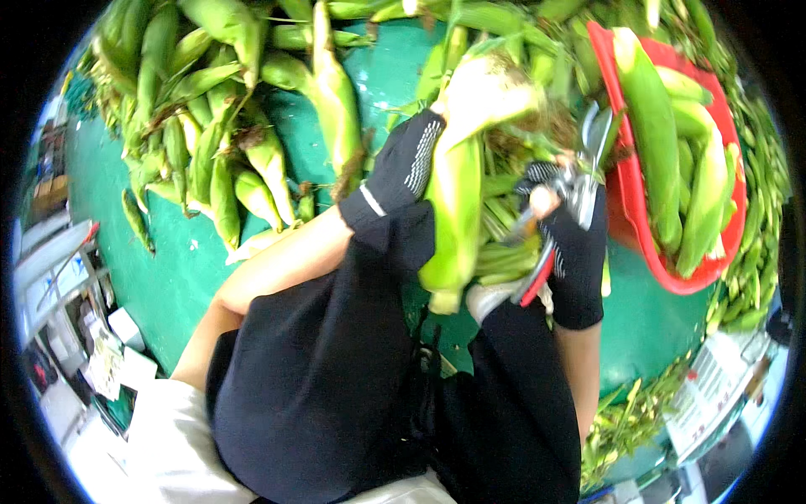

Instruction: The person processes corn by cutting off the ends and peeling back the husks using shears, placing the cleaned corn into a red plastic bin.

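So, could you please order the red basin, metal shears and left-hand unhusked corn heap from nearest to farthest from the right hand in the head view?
1. Metal shears, held in the right hand.
2. Red basin, right of that hand.
3. Unhusked corn heap, at the upper left.

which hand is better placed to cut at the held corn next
Probably the right hand: it already holds the red-handled shears, close beside the corn ear. The left hand is taken up gripping that ear, so it seems better suited to steadying it.
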`<state>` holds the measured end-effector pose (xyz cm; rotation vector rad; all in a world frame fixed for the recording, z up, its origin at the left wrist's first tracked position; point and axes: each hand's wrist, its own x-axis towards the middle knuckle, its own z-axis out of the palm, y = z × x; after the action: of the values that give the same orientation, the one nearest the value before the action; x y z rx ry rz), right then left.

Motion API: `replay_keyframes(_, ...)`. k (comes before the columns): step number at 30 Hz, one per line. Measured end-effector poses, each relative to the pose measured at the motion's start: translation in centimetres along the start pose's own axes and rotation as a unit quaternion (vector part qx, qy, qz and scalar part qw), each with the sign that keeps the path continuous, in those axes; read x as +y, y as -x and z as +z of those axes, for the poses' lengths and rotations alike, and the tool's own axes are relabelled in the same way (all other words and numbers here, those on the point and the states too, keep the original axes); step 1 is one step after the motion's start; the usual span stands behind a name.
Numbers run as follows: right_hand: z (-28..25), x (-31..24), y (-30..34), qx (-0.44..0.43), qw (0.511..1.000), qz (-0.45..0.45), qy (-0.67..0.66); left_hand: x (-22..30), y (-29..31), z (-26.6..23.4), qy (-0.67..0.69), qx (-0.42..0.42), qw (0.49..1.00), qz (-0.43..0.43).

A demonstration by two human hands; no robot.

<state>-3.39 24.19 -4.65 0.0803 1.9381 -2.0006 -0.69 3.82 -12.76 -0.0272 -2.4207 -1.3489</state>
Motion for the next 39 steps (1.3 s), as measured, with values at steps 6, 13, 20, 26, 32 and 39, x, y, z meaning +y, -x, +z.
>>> replay_keyframes(6, 1.8, 3.0, 1.9, -0.119, 0.981, 0.037, 0.146, -0.5, -2.0, -0.2, -0.091, -0.006, 0.995, 0.044)
replay_keyframes(13, -10.1, -2.5, 6.3, 0.23, 0.97, -0.072, -0.031, -8.7, -2.8, -1.7, -0.194, -0.002, 0.98, 0.039)
replay_keyframes(20, -18.8, -5.6, 12.8, 0.368, 0.893, -0.157, -0.204, -6.1, 3.8, 0.2, 0.127, -0.094, 0.941, -0.298)
replay_keyframes(26, -11.8, 4.4, 25.9, 0.385, 0.8, -0.004, -0.46, -5.9, 2.6, -0.8, 0.095, -0.145, 0.945, -0.277)
replay_keyframes(32, -33.6, -6.7, 33.0, 0.479, 0.823, -0.303, -0.046, -5.0, 1.8, -2.0, 0.073, -0.173, 0.944, -0.27)
replay_keyframes(39, -40.0, -5.8, 26.2, 0.267, 0.865, -0.279, -0.321, -3.4, 3.0, -4.0, 0.045, -0.176, 0.937, -0.297)
